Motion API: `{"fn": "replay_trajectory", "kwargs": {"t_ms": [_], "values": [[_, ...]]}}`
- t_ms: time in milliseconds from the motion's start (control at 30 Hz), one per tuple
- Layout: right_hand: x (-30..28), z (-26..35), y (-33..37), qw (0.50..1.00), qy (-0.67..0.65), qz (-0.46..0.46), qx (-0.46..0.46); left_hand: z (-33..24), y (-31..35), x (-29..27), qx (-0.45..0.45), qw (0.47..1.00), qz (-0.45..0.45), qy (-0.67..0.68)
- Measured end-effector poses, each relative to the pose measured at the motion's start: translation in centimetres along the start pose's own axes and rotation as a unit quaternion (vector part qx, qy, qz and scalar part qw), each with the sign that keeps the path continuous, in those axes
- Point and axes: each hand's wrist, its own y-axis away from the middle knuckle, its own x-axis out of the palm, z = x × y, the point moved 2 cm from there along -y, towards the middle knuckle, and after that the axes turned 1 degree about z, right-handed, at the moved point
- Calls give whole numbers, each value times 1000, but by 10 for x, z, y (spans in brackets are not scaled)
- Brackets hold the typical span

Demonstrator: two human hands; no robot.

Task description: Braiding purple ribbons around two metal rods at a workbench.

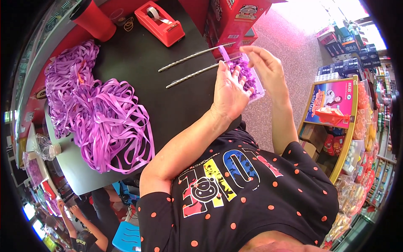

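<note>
Two twisted metal rods (191,76) stick out side by side over the dark table, slanting up to the right. A short piece of purple ribbon (224,53) lies across them near their right ends. My left hand (230,93) is palm up below the rods, fingers apart, its thumb tip against the ribbon by the lower rod. My right hand (268,69) is just right of the ribbon, with its index finger stretched toward the rods and the thumb apart from it. Beneath both hands sits a clear plastic box (257,95) of small purple ribbon pieces (248,79), partly hidden by my fingers.
A big heap of purple ribbon (111,122) covers the table's left side. Behind it stand a red tumbler (94,21) and a red tape dispenser (160,24). Red cartons (235,21) rise beyond the rods. A display shelf (329,105) stands right; another person's arms (84,220) show lower left.
</note>
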Motion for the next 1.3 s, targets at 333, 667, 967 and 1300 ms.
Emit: {"fn": "replay_trajectory", "kwargs": {"t_ms": [333,667,967,1300], "values": [[87,31,-118,987,-54,142,-56,4,0,-8,-11,999,43,-11],[127,24,-177,949,-27,278,143,3,-1,-8,-5,999,46,-13],[135,27,-178,934,-60,285,207,3,-2,-7,-13,999,34,-2],[119,47,-174,933,-99,289,193,3,-4,-11,-7,1000,16,-13]]}}
